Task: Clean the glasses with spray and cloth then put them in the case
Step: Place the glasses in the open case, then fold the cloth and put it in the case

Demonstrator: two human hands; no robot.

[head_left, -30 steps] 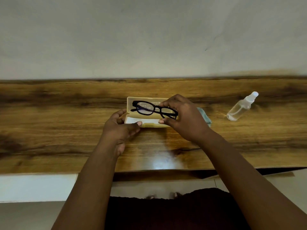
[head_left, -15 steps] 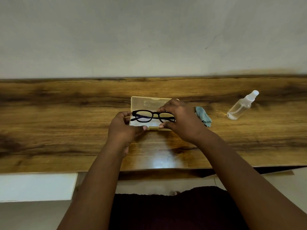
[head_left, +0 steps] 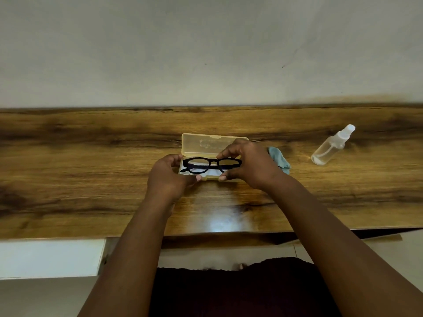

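Two hands put the glasses in the case.
Glasses [head_left: 211, 165] lie long-ways left to right, low over the open case [head_left: 212, 146] on the table [head_left: 91, 156]. Right hand [head_left: 248, 163] pinches one end; left hand [head_left: 169, 177] holds the case's other end. Cloth [head_left: 280, 160] & spray bottle [head_left: 332, 145] sit to the right. Plain wall [head_left: 206, 53] behind.

The open case [head_left: 207, 156] is set on the table [head_left: 91, 156]. The glasses [head_left: 211, 164] are held over its tray. The cloth [head_left: 279, 160] is laid just right of the case, the spray bottle [head_left: 330, 145] well beyond.
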